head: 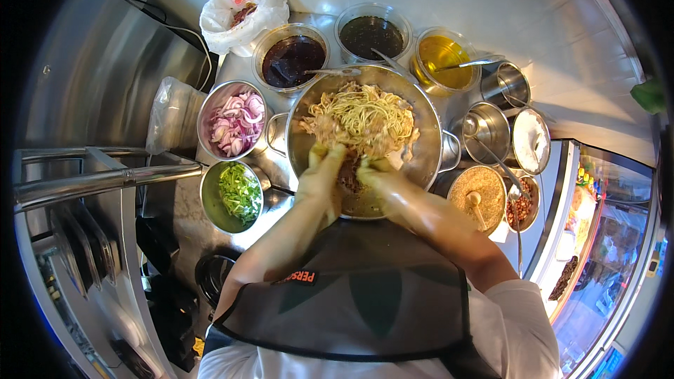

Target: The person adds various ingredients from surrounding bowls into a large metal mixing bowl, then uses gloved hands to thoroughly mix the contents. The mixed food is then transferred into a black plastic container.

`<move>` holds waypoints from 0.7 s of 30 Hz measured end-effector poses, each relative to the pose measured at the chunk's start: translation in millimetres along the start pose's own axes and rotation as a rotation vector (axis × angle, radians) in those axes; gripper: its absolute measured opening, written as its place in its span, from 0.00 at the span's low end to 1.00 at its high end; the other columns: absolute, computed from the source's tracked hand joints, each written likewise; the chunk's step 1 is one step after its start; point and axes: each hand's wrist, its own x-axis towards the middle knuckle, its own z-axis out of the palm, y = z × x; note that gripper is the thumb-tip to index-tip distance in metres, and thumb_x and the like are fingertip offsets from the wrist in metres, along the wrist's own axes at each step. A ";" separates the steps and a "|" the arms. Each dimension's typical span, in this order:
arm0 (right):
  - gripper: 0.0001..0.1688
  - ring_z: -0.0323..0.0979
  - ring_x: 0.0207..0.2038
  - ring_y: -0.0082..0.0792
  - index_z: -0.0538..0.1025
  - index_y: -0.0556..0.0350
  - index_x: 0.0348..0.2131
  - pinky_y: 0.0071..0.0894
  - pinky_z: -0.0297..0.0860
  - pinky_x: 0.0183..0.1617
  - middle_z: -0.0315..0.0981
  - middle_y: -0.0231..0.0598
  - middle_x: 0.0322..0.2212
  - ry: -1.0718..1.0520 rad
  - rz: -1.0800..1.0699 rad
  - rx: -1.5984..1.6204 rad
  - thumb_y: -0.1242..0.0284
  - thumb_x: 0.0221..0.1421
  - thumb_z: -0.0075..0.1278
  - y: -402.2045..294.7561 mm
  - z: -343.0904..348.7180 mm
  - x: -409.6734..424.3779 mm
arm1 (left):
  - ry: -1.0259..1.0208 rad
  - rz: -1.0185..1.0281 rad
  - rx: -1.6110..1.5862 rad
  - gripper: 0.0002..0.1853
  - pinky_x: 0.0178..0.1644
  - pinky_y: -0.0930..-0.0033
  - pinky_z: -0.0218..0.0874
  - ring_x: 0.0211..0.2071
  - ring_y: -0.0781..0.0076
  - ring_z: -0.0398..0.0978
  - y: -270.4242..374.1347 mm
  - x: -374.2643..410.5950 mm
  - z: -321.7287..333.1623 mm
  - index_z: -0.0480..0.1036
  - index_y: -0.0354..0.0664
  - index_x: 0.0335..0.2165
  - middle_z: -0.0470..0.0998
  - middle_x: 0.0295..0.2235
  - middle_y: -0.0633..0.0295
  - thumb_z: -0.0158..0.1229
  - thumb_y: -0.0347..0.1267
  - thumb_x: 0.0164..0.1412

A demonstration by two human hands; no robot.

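Both of my hands are in a wide two-handled steel pan (298,155), low on its near side. Pale noodles (376,110), mixed with shredded, brownish pieces, are heaped in the pan's far half. My left hand (322,171) is at the near left of the heap with its fingers curled, and my right hand (382,176) is a short way to its right. Motion blurs the fingertips, so what they grip cannot be made out. Dark reddish-brown bits (352,175) show between the hands.
Left of the pan stand bowls of sliced red onion (239,123) and chopped greens (239,195). Behind it are tubs of dark sauce (292,58), dark liquid (371,37) and yellow oil (445,58). Rightward are tan crumbs (476,195), peanuts (518,210) and white powder (529,137).
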 end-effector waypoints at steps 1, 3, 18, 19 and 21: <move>0.46 0.69 0.71 0.41 0.61 0.62 0.79 0.41 0.64 0.77 0.75 0.48 0.68 -0.182 0.019 0.049 0.73 0.71 0.63 -20.8 17.9 -18.0 | -0.013 -0.065 0.102 0.49 0.81 0.53 0.53 0.77 0.56 0.63 -11.8 10.3 -1.9 0.53 0.40 0.82 0.64 0.78 0.48 0.68 0.47 0.77; 0.39 0.76 0.64 0.40 0.67 0.60 0.75 0.40 0.71 0.69 0.79 0.47 0.63 -0.191 -0.093 0.174 0.73 0.73 0.60 0.1 31.8 5.7 | -0.224 0.059 -0.161 0.55 0.81 0.55 0.53 0.78 0.54 0.61 -16.2 18.5 1.5 0.45 0.35 0.84 0.63 0.79 0.46 0.66 0.49 0.78; 0.09 0.88 0.41 0.57 0.88 0.57 0.39 0.55 0.83 0.48 0.86 0.54 0.34 -0.303 -0.874 -1.804 0.78 0.58 0.60 -99.9 -57.1 -49.0 | -0.232 0.319 -0.111 0.35 0.73 0.55 0.67 0.64 0.56 0.81 37.8 -12.3 -0.4 0.75 0.30 0.69 0.84 0.64 0.48 0.54 0.51 0.83; 0.10 0.88 0.41 0.57 0.88 0.58 0.40 0.55 0.83 0.47 0.86 0.54 0.34 -0.287 -0.784 -1.856 0.80 0.59 0.59 -114.1 -51.9 -49.3 | -0.177 0.267 -0.192 0.33 0.74 0.53 0.66 0.66 0.55 0.80 38.0 -8.6 -2.5 0.75 0.31 0.69 0.83 0.65 0.48 0.57 0.48 0.82; 0.13 0.88 0.40 0.56 0.89 0.59 0.43 0.53 0.82 0.45 0.85 0.54 0.32 -0.186 -0.890 -1.737 0.83 0.60 0.58 -126.0 -58.0 -37.0 | -0.074 0.157 -0.360 0.30 0.77 0.48 0.65 0.68 0.52 0.77 36.2 -1.8 -9.1 0.75 0.33 0.69 0.81 0.67 0.49 0.63 0.43 0.80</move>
